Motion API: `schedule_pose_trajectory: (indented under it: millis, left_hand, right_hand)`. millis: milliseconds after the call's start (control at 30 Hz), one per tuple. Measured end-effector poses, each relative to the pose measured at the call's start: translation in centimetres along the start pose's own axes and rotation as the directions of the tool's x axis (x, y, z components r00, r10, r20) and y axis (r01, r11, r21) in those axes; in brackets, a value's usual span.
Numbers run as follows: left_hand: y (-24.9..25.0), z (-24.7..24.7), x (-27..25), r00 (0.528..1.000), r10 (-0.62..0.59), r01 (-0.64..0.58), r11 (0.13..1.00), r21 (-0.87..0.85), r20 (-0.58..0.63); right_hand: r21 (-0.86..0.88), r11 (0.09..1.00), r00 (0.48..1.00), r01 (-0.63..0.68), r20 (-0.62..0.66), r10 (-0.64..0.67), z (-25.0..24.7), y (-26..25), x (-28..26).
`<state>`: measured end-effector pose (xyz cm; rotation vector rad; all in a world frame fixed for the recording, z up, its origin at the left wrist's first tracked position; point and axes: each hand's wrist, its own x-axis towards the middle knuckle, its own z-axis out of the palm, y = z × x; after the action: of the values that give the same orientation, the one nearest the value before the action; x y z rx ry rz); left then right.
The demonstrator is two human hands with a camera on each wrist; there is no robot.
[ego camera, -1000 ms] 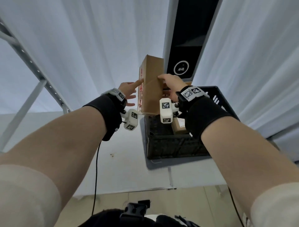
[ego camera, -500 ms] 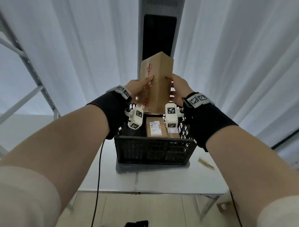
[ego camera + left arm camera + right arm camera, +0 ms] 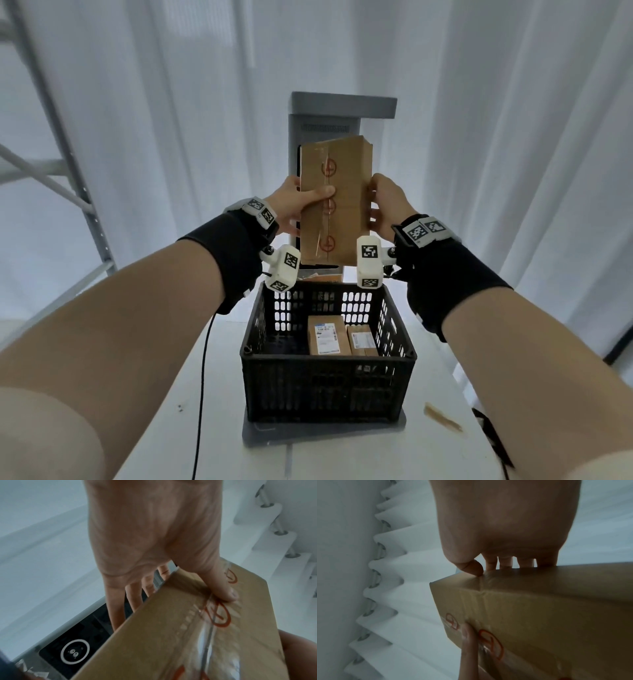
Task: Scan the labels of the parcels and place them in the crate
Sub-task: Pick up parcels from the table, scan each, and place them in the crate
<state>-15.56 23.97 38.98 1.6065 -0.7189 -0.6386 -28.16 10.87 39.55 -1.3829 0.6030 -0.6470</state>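
A brown cardboard parcel (image 3: 342, 195) with clear tape and red round marks stands upright in front of the grey scanner tower (image 3: 329, 116), above the black crate (image 3: 329, 380). My left hand (image 3: 294, 202) grips its left edge, thumb across the near face and fingers behind. My right hand (image 3: 385, 205) grips its right edge. In the left wrist view the thumb lies on the parcel (image 3: 197, 635) and the scanner screen (image 3: 73, 651) shows a white ring. In the right wrist view the parcel (image 3: 539, 608) is held by thumb and fingers. Two labelled parcels (image 3: 327, 334) lie in the crate.
The crate stands on a grey base (image 3: 267, 435) on the white table (image 3: 164, 428). A strip of cardboard (image 3: 442, 421) lies at the right. A metal rack (image 3: 78, 192) stands at the left, and white curtains hang behind. A black cable (image 3: 202, 377) runs down the table.
The parcel has turned so its taped face is towards me and now stands square before the scanner. Both hands shifted with it; my view moved to centre on the crate.
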Motion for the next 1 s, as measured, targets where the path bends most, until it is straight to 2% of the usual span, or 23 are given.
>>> schedule_pose_trajectory:
  millis: [167, 300, 433, 633, 800, 1000]
  left_hand:
    - [2.1, -1.1, -1.5, 0.996, 0.079, -0.077, 0.995, 0.056, -0.033]
    - [2.6, -1.9, -2.2, 0.991, 0.091, -0.089, 0.996, 0.033, -0.093]
    - [3.2, -2.4, -2.5, 0.984, 0.126, -0.124, 0.992, 0.021, -0.123]
    - [3.8, -2.8, -2.8, 0.980, 0.195, -0.192, 0.979, 0.069, -0.040]
    - [3.6, -3.1, -3.4, 0.982, 0.190, -0.190, 0.981, 0.048, 0.002]
    - [3.3, -3.3, -3.4, 0.985, 0.171, -0.172, 0.984, 0.037, 0.014]
  right_hand:
    - [0.025, 0.998, 0.998, 0.058, 0.003, -0.058, 0.0, -1.8, -1.8]
    - [0.027, 0.995, 0.994, 0.099, -0.055, -0.097, -0.1, -2.3, -2.4]
    - [0.022, 0.992, 0.992, 0.126, -0.033, -0.125, 0.6, -2.9, -3.5]
    - [0.040, 0.981, 0.980, 0.189, -0.073, -0.185, 1.1, -3.2, -3.8]
    - [0.075, 0.975, 0.975, 0.207, -0.093, -0.200, 1.3, -2.8, -3.9]
    - [0.007, 0.960, 0.935, 0.281, -0.229, -0.272, 2.0, -2.2, -3.5]
